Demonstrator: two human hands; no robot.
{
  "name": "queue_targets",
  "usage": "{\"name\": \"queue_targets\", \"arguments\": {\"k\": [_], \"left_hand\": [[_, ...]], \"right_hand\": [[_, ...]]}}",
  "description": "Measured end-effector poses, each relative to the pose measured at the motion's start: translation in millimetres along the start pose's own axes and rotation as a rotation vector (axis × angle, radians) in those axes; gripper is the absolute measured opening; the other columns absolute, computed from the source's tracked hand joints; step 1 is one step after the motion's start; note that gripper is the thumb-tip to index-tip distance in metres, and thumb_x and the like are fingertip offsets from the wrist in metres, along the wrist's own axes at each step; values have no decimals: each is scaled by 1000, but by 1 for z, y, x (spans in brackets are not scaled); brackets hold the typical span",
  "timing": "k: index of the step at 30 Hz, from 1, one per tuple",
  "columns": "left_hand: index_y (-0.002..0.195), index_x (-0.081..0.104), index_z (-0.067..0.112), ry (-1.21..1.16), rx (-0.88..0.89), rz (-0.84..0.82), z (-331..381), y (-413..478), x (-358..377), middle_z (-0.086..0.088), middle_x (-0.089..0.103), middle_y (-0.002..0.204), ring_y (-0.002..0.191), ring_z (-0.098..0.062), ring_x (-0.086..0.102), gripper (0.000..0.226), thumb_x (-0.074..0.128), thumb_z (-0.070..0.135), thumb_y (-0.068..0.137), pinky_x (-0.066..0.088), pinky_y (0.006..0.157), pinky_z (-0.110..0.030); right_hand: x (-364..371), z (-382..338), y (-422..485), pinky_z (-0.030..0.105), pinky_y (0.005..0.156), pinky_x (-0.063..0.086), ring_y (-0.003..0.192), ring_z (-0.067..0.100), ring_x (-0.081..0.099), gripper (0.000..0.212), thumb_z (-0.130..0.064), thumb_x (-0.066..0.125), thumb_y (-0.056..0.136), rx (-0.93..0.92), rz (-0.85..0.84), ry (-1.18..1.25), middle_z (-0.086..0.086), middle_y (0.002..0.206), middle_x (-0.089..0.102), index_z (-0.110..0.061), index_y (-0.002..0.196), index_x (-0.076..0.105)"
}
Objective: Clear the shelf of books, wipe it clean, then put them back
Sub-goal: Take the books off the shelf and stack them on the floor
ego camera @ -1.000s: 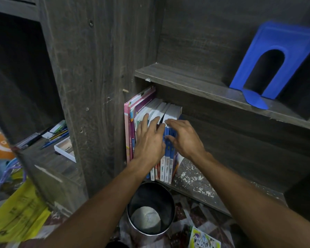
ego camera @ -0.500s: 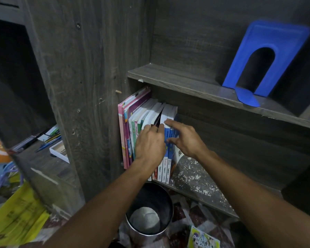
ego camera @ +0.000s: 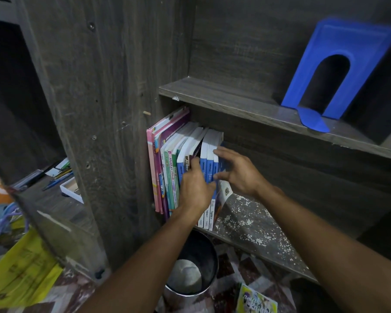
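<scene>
Currently: clearing step, apparently. Books [ego camera: 167, 159] upright on speckled shelf [ego camera: 246, 220], spines beneath both palms. Right hand [ego camera: 237, 172] fingers clasp outermost blue volumes; left hand [ego camera: 195, 188] fingertips hidden, grip unclear. Next, likely: firm two-sided squeeze, then draw the bundle palmward.

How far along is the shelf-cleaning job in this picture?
Done: nothing plainly. The books stand on the lower shelf, its bare part speckled white. In hand: the left hand and right hand touch the blue spines, seemingly about to pull them. Remaining: clearing, wiping, putting back.
</scene>
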State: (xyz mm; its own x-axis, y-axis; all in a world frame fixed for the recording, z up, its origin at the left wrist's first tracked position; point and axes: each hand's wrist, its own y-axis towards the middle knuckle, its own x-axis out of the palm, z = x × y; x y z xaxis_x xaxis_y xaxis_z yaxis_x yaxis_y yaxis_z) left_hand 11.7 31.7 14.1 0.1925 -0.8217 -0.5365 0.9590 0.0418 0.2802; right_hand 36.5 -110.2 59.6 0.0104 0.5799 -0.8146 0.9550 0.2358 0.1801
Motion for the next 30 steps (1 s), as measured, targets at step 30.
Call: {"name": "queue_targets", "arguments": {"k": [30], "left_hand": [[134,26,14,128,9,7,20,11,22,-10,54,126,98,-25,60,74,76,29,82,46,73,-27]], "right_hand": [[-23,57,27,10,76,41,130,15,49,71,3,54,95,187,-75,281,-2,158,34,-21,155,25]]}}
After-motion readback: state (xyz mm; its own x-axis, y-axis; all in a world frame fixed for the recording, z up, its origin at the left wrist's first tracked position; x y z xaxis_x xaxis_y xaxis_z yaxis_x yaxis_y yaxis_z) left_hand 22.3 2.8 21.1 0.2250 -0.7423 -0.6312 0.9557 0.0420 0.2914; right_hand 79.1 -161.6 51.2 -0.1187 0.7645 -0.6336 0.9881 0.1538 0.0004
